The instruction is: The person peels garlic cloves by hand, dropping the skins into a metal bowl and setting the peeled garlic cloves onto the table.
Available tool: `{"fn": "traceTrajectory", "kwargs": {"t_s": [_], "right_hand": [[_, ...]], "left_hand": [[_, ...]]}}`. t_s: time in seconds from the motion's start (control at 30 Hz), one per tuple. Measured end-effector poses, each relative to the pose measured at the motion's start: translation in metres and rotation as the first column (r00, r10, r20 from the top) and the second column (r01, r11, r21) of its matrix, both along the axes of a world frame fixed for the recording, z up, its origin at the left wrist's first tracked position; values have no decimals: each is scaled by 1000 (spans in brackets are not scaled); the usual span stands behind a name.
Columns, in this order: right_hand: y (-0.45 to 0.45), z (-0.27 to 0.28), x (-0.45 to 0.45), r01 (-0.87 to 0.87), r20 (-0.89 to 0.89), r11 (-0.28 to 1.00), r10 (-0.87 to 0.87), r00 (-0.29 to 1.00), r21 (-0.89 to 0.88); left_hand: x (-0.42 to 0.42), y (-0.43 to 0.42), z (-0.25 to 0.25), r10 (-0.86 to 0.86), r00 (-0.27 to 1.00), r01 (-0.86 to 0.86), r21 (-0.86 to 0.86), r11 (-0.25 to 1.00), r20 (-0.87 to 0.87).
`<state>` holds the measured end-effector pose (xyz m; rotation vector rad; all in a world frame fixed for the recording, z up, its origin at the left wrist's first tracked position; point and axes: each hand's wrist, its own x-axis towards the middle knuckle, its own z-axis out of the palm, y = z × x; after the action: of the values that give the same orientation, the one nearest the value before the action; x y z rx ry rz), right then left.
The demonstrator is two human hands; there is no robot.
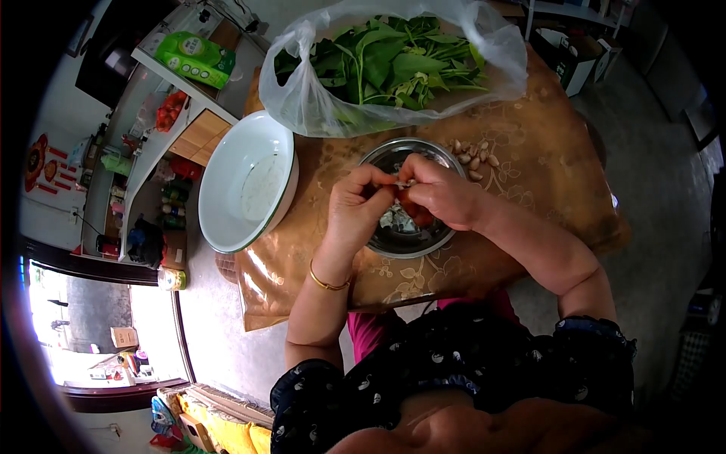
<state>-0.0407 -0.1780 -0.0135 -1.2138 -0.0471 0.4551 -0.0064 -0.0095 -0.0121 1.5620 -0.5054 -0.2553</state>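
Observation:
Over a steel bowl (415, 250), my left hand (358, 206) and my right hand (441, 193) meet at their fingertips. Both pinch a small pale piece (403, 184), perhaps a garlic clove; its details are too small to tell. Whitish scraps (398, 219) and something red-orange lie in the bowl beneath, partly hidden by my fingers. Several unpeeled cloves (475, 157) rest on the brown tablecloth (529, 159) just beyond the bowl's right rim.
A white enamel basin (283, 198) stands left of the steel bowl. At the table's far side a clear plastic bag (306, 113) holds green leaves (386, 64). Beyond the left side, shelves (162, 144) carry a green package (195, 59) and other goods.

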Motion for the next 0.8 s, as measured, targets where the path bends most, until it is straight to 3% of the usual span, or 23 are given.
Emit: {"fn": "traceTrajectory", "kwargs": {"t_s": [0.4, 0.8], "right_hand": [[1, 1, -2, 6, -2, 998, -6, 1000, 60], [-14, 12, 8, -43, -84, 965, 67, 994, 257]], "left_hand": [[-2, 0, 5, -16, 1000, 15, -25, 1000, -15], [8, 4, 2, -119, 965, 51, -280, 959, -234]]}}
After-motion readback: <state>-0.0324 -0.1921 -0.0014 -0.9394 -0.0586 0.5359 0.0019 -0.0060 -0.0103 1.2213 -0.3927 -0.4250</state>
